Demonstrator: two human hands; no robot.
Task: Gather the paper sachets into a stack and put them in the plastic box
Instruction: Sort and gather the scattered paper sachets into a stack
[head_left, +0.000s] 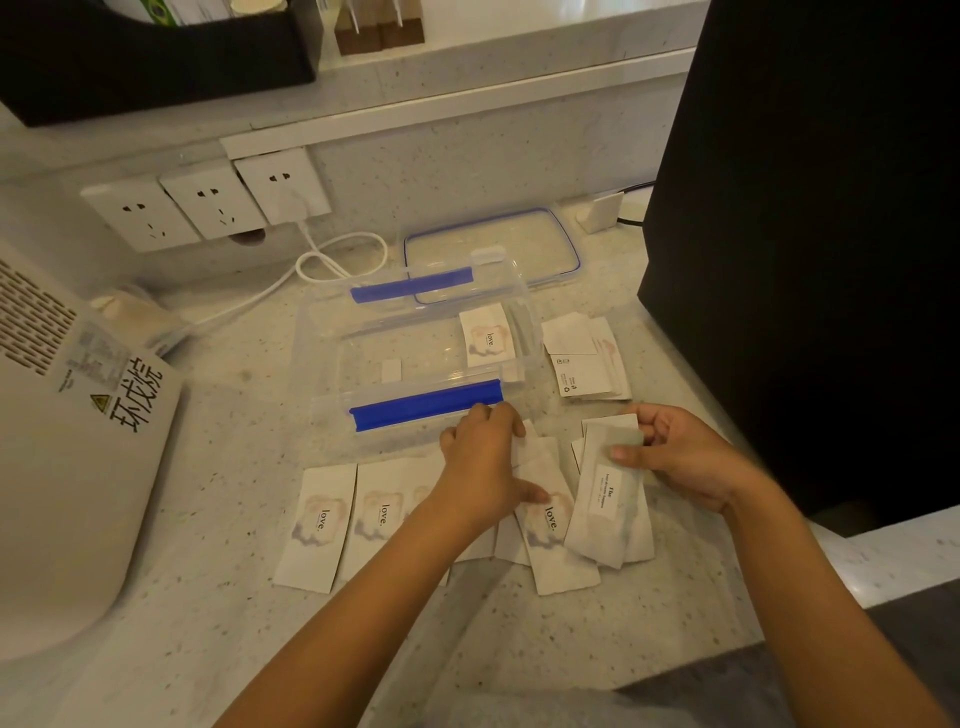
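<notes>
White paper sachets printed "love." lie in a row on the speckled counter, one at the left (317, 527) and another beside it (379, 519). My left hand (485, 467) presses down on a sachet (553, 540) in the middle of the row. My right hand (685, 457) pinches the top of a small stack of sachets (605, 506), text side up. The clear plastic box (410, 348) with blue clips stands open just behind my hands, one sachet (488, 338) leaning at its right end. Several more sachets (584, 358) lie to the right of the box.
The box's clear lid (493, 254) lies behind it. A white appliance (67, 431) fills the left side, with a white cable (332, 260) running to wall sockets (208, 202). A tall black object (805, 234) stands at the right. The counter edge runs along the lower right.
</notes>
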